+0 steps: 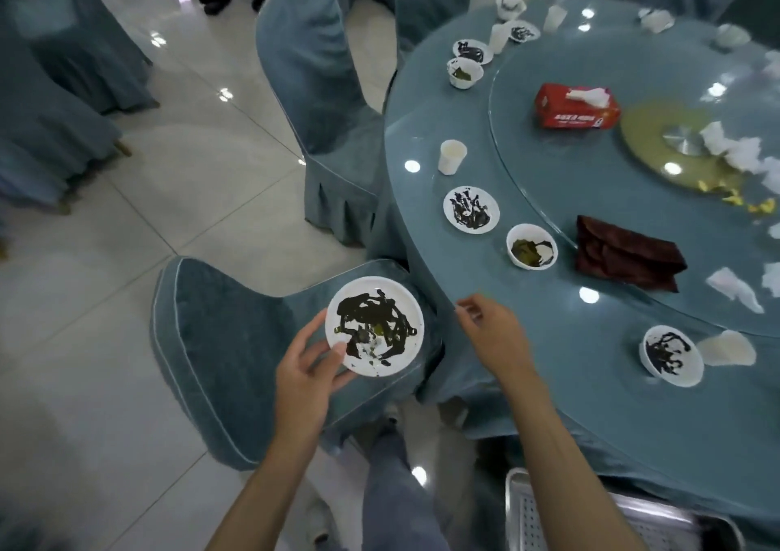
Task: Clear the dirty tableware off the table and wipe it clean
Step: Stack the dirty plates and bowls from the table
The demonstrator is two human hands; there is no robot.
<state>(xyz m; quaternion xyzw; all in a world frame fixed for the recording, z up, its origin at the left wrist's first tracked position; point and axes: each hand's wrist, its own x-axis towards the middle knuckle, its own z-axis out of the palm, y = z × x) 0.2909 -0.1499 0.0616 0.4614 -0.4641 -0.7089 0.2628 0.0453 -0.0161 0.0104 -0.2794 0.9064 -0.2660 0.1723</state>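
My left hand point(306, 367) grips a white plate point(375, 326) smeared with dark sauce, held over a blue chair seat beside the round table point(548, 403). My right hand point(491, 335) hovers at the table's near edge with relaxed fingers, holding nothing. On the table stand another dirty plate point(471, 209), a small bowl point(532, 246) with green scraps, a dirty bowl point(672, 355) at the right, and a white cup point(451, 157). More dirty dishes point(472, 52) and cups sit at the far edge. A dark red cloth point(624, 257) lies on the glass turntable point(548, 171).
A red tissue box point(576, 106) and crumpled napkins point(734, 149) lie on the turntable. Blue-covered chairs point(320, 86) stand left of the table. A metal perforated tray point(548, 512) sits at the bottom right by my leg. A person's feet point(217, 2) are far back on the tiled floor.
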